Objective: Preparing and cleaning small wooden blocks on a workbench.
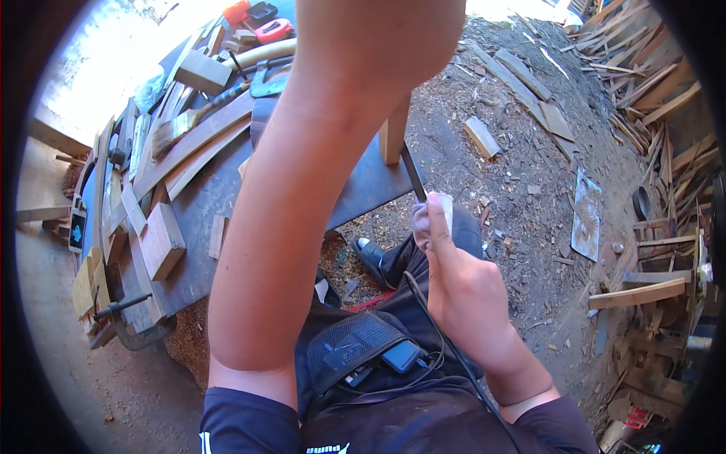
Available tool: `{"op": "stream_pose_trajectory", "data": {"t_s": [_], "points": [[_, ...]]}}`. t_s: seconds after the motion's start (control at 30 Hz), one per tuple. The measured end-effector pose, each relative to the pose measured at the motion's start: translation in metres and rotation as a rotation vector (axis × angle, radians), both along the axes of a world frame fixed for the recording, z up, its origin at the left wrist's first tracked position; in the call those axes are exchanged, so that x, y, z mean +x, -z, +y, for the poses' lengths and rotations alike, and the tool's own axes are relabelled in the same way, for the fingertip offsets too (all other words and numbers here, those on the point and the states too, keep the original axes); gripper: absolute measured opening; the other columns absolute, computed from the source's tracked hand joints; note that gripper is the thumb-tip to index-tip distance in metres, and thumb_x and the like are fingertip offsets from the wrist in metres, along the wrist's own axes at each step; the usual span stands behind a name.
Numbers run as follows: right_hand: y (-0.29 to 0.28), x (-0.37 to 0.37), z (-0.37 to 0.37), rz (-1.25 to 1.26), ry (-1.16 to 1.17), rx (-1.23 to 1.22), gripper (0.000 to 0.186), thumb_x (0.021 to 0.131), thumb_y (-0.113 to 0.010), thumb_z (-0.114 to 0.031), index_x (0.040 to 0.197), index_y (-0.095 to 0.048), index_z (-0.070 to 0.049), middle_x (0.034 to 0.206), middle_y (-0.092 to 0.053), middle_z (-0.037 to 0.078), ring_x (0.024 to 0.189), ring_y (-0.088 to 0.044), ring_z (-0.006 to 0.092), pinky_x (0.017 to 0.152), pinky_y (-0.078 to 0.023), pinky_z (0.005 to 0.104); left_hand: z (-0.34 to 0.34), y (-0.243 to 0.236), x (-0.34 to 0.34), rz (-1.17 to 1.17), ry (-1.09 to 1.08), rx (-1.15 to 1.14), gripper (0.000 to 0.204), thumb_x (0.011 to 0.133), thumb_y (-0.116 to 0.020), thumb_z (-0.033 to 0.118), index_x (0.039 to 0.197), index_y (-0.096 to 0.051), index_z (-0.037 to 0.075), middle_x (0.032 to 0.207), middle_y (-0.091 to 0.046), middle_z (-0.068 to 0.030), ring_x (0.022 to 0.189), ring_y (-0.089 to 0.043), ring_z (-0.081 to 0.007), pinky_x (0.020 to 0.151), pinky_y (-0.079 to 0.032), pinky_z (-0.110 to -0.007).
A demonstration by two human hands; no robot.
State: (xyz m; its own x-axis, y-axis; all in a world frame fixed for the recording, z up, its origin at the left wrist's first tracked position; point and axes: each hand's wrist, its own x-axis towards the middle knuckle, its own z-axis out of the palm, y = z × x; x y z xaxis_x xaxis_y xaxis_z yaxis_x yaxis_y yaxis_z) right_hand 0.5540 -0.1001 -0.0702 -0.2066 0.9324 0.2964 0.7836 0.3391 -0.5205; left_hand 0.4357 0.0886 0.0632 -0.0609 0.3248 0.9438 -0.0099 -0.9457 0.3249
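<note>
Pinching cloth [421, 227], the right grip [467, 291] is near a mesh pouch [344, 348] holding a device [401, 356]; left unseen.

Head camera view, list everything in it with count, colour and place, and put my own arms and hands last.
Workbench: 1, dark, left to centre
Wood strips: many, brown, across the bench's left side
Wood blocks: at least 2, light brown, same side
Paintbrush: 1, brown bristles, among the strips
Clamp: 1, dark, bench's near left corner
Red object: 1, red, bench's far end, kind unclear
Scrap wood: many, brown, piled at right
Flat panel: 1, greyish, ground at right
Mesh pouch: 1, black, at the lap
Device: 1, blue-black, at the pouch
Shoe: at least 1, dark, beyond the lap
Cloth-like piece: 1, pale, right hand
Left arm: 1, dark sleeve, reaching up, hand out of view
Right hand: 1, bare, right of centre
</note>
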Motion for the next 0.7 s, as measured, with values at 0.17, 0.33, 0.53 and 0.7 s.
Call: {"op": "stream_pose_trajectory", "data": {"t_s": [0.17, 0.33, 0.53, 0.7], "points": [[-0.012, -0.007, 0.031, -0.128, 0.020, -0.052, 0.068, 0.091, -0.057, 0.002, 0.156, -0.035, 0.003, 0.070, -0.064, 0.023, 0.061, -0.067, 0.0382, 0.057, -0.051, 0.0477, -0.023, -0.009, 0.004, -0.102, -0.038, -0.309, 0.068, 0.104, -0.048, 0.062, 0.092, -0.069, -0.001, 0.050, -0.028, 0.0106, 0.042, -0.021, -0.0020, 0.040, -0.015, -0.026], [-0.012, -0.003, -0.004, 0.023, 0.012, -0.038, 0.067, 0.093, -0.056, 0.000, 0.157, -0.034, 0.001, 0.067, -0.063, 0.022, 0.060, -0.066, 0.0387, 0.057, -0.052, 0.0477, -0.020, -0.005, -0.004, -0.060, -0.039, -0.401, 0.077, 0.102, -0.048, 0.067, 0.107, -0.068, -0.008, 0.050, -0.029, 0.0109, 0.042, -0.022, -0.0017, 0.039, -0.018, -0.025], [-0.010, -0.009, 0.010, -0.221, 0.016, -0.019, 0.081, 0.078, -0.061, 0.001, 0.155, -0.035, 0.005, 0.068, -0.066, 0.020, 0.056, -0.068, 0.0333, 0.056, -0.056, 0.0436, -0.001, -0.004, -0.011, 0.045, -0.113, -0.220, 0.078, 0.102, -0.045, 0.068, 0.099, -0.070, -0.006, 0.050, -0.028, 0.0100, 0.043, -0.022, -0.0021, 0.043, -0.022, -0.023], [0.002, -0.003, 0.040, -0.173, 0.076, -0.045, 0.080, 0.078, -0.060, 0.001, 0.154, -0.037, 0.005, 0.069, -0.067, 0.021, 0.057, -0.071, 0.0327, 0.053, -0.057, 0.0431, -0.005, -0.006, 0.016, -0.112, -0.185, -0.517, 0.089, 0.098, -0.046, 0.075, 0.119, -0.067, -0.010, 0.053, -0.031, 0.0095, 0.045, -0.024, -0.0035, 0.046, -0.020, -0.024]]}}
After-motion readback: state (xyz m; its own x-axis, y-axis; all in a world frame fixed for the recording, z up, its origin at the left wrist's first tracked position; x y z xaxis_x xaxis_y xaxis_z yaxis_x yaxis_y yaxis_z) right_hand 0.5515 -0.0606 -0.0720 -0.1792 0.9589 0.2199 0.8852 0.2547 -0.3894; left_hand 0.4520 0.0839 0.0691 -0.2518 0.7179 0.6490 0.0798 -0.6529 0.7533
